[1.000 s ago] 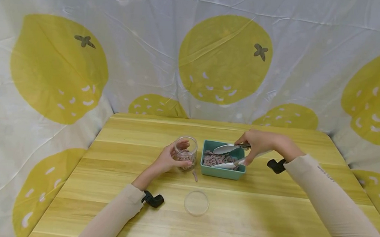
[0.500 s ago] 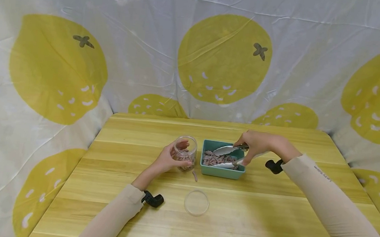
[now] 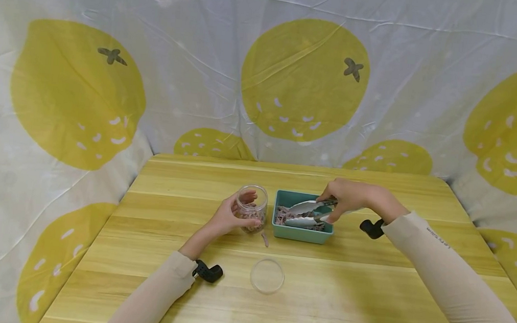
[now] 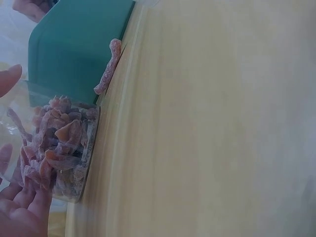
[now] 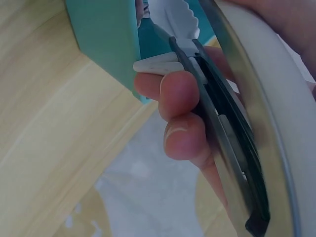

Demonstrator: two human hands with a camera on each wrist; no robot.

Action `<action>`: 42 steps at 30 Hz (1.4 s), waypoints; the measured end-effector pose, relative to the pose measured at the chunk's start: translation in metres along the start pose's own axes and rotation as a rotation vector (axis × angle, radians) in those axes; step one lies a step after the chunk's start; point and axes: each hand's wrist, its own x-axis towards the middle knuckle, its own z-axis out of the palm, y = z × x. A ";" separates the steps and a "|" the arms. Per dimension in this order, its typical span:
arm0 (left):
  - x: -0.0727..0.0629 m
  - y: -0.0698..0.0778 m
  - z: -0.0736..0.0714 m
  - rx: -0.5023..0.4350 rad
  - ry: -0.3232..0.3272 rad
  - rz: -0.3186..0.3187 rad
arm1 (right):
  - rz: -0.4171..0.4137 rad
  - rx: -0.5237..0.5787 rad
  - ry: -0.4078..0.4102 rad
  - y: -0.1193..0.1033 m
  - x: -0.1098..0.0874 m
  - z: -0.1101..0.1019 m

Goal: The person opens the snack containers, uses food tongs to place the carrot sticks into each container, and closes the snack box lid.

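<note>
My left hand (image 3: 228,218) grips a clear open jar (image 3: 253,202) that stands on the table. Brownish-pink dried strips (image 4: 57,140) fill the jar's lower part. Beside it sits a teal rectangular box (image 3: 303,234) holding more such strips (image 3: 282,214). My right hand (image 3: 345,197) holds a pair of tongs (image 5: 222,113), their white scalloped tips (image 3: 299,221) down inside the box among the strips. Whether a strip is caught between the tips is too small to tell. One loose strip (image 4: 108,66) lies on the table between the jar and the box.
A round clear lid (image 3: 267,276) lies on the wooden table (image 3: 343,302) in front of the jar and box. A lemon-print curtain (image 3: 201,74) hangs behind the table and along both sides.
The tongs' tips have shifted slightly left in the box and drawn nearer to each other. My right hand has moved a little left. The left hand and jar stay almost still.
</note>
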 end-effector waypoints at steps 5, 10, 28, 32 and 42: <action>-0.002 0.013 0.002 -0.004 -0.008 -0.008 | -0.004 0.003 0.010 0.000 0.000 0.001; -0.003 0.024 0.003 0.005 -0.013 -0.018 | -0.016 0.013 0.008 0.002 0.000 0.000; 0.002 0.000 0.000 0.003 0.007 -0.008 | -0.070 0.042 0.032 0.011 -0.010 0.000; 0.002 0.000 0.000 0.012 0.009 -0.015 | -0.081 0.072 0.047 0.012 -0.013 0.000; -0.001 0.000 0.000 -0.004 0.012 -0.023 | -0.092 0.102 0.085 0.015 -0.027 -0.004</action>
